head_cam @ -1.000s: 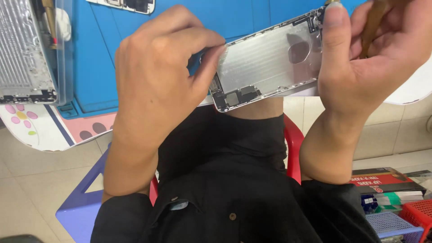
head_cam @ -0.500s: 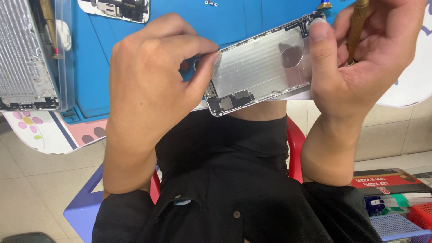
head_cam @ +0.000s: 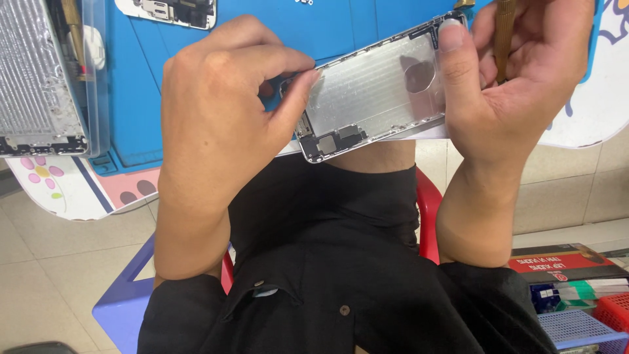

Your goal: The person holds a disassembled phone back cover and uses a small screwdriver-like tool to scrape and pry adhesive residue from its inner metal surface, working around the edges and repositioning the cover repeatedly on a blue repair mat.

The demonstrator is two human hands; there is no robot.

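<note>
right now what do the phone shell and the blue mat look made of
Phone shell: looks like bare metal, silvery and brushed, with glare across its flat inside. Blue mat: probably rubber or silicone, matte, with moulded grooves near its edge.

Left hand (head_cam: 223, 111) hides the phone housing's (head_cam: 373, 92) left end; screwdriver (head_cam: 504, 33) tip cut off by top edge.

Two hands (head_cam: 223, 111) – three phone housings (head_cam: 373, 92)
</note>
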